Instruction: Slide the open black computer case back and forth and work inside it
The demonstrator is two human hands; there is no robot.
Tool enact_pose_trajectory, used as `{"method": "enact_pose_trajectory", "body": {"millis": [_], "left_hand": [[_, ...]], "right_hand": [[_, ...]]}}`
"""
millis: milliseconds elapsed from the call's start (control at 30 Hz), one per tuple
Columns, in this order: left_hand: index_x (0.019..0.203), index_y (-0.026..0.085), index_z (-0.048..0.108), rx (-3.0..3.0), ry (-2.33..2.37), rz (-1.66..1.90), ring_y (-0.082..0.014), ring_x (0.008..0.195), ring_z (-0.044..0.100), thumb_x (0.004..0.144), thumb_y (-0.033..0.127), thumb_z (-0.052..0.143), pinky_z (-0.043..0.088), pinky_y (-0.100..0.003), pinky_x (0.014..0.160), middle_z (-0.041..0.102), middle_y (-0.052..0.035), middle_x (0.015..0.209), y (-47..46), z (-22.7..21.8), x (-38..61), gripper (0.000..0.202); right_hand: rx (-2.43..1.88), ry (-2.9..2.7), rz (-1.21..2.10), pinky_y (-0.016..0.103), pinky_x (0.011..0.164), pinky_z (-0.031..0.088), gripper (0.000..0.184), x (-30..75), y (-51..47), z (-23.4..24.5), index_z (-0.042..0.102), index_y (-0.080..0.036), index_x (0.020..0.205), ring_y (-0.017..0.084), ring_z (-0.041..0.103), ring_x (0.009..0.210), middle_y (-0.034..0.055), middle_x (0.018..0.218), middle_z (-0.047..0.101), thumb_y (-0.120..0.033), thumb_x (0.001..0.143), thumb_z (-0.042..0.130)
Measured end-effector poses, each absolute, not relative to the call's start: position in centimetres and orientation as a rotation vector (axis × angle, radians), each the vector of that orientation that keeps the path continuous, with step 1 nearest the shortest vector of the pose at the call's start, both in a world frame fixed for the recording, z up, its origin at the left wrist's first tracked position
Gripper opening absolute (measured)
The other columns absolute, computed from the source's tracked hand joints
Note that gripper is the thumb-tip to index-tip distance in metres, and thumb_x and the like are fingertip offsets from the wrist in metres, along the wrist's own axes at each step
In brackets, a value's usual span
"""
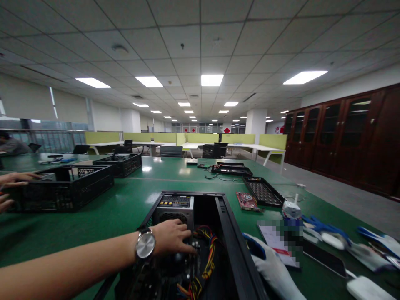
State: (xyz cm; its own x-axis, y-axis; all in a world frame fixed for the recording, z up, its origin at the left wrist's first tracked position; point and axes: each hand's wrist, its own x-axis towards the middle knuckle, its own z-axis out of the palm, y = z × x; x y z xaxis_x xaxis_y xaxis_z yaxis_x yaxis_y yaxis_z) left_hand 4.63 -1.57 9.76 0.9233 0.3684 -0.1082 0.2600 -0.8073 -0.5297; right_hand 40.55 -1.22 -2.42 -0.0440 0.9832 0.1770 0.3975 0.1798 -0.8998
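Reaching in from the near left, the left hand (pixel 171 237), a steel watch (pixel 145 244) on its wrist, lies flat with fingers spread on the cabling inside the open black metal computer case (pixel 231 233), just below the grey power supply unit (pixel 175 208). The case sits at the near edge of the green desk (pixel 131 200), its long axis running away from the person. The right hand is out of view. White-and-blue work gloves (pixel 271 266) lie just right of the case.
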Motion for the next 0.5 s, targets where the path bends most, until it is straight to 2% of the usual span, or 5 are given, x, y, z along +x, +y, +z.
{"method": "enact_pose_trajectory", "body": {"millis": [100, 200, 300, 400, 500], "left_hand": [[0.136, 0.036, 0.054, -2.563, -0.402, 0.251, -0.0228, 0.083, 0.066, 0.093, 0.024, 0.068, 0.051, -0.033, 0.063, 0.071, -0.0023, 0.103, -1.3, 10.0, 4.8, 0.047], [0.131, 0.034, 0.056, -2.575, -0.401, 0.217, -0.0222, 0.079, 0.066, 0.091, 0.025, 0.071, 0.052, -0.034, 0.062, 0.07, -0.0018, 0.108, -1.6, 11.1, 4.7, 0.044], [0.138, 0.031, 0.05, -2.595, -0.445, 0.181, -0.0239, 0.084, 0.068, 0.077, 0.025, 0.085, 0.055, -0.034, 0.064, 0.066, -0.0052, 0.123, -2.6, 13.9, 4.1, 0.07], [0.147, 0.032, 0.042, -2.768, -0.617, 0.1, -0.0308, 0.104, 0.068, 0.063, 0.03, 0.095, 0.06, -0.038, 0.076, 0.055, -0.0098, 0.139, -4.0, 18.0, 2.5, 0.1], [0.15, 0.042, 0.038, -3.075, -0.85, -0.104, -0.0351, 0.124, 0.059, 0.059, 0.036, 0.097, 0.056, -0.048, 0.098, 0.046, -0.0079, 0.147, -5.7, 21.5, 0.2, 0.109]], "right_hand": [[-1.403, -1.565, 0.803, 0.046, 0.108, 0.052, 0.067, 40.9, -1.2, -2.1, 0.065, -0.017, 0.136, 0.034, 0.069, 0.119, 0.0112, 0.122, 0.077, -0.043, 0.074, 0.069], [-1.433, -1.55, 0.72, 0.042, 0.103, 0.055, 0.07, 41.4, -1.2, -1.3, 0.065, -0.015, 0.134, 0.035, 0.068, 0.121, 0.0131, 0.121, 0.077, -0.051, 0.074, 0.067], [-1.498, -1.498, 0.545, 0.038, 0.096, 0.058, 0.071, 42.1, -1.2, 0.5, 0.07, -0.014, 0.125, 0.036, 0.07, 0.117, 0.0142, 0.116, 0.079, -0.058, 0.069, 0.066], [-1.503, -1.43, 0.435, 0.038, 0.096, 0.057, 0.065, 41.9, -1.7, 4.0, 0.071, -0.017, 0.117, 0.035, 0.072, 0.111, 0.0128, 0.11, 0.08, -0.059, 0.067, 0.068], [-1.424, -1.519, 0.453, 0.041, 0.1, 0.054, 0.063, 39.4, -3.0, 9.3, 0.067, -0.018, 0.118, 0.033, 0.071, 0.113, 0.0128, 0.117, 0.078, -0.055, 0.067, 0.072]]}}
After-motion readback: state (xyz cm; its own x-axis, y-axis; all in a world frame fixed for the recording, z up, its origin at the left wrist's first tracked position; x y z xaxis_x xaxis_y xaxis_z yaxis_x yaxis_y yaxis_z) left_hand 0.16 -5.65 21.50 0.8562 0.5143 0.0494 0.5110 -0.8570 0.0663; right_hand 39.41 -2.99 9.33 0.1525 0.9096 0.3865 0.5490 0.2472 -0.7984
